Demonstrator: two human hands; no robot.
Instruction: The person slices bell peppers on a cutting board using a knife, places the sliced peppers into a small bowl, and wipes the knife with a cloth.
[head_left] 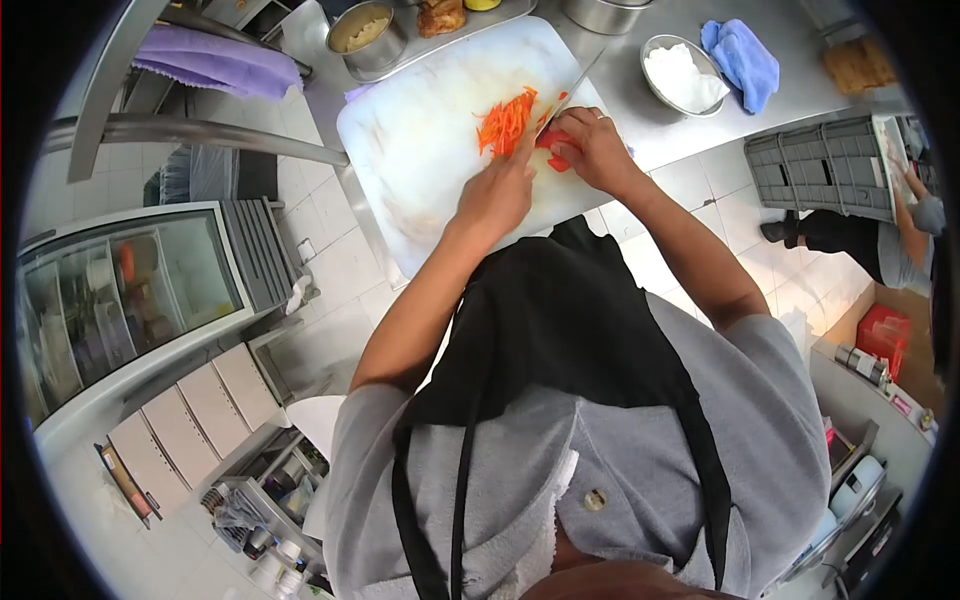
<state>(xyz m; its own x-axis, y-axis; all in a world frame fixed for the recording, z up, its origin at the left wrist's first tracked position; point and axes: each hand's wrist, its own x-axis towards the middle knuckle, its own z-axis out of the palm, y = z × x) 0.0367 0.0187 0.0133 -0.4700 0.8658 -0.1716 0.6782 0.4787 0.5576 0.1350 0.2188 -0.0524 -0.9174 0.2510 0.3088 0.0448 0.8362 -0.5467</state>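
My left hand (497,198) is closed round the handle end of a knife (583,80), whose blade points up and away to the right. Under the fingers of my right hand (594,150), a red vegetable piece (556,138) is pressed on the white cutting board (415,125), beside the blade. A ring shows on one finger of that hand. Thin orange-red shreds (507,122) lie in a pile just left of the knife. The knife handle is mostly hidden by my left hand.
Behind the board are a metal pot (367,38) and browned food (440,16) on a tray. A metal bowl (684,76) with white contents and a blue cloth (741,62) sit at the right. A purple towel (215,60) hangs left. Another person (850,235) is at far right, near a grey crate (815,168).
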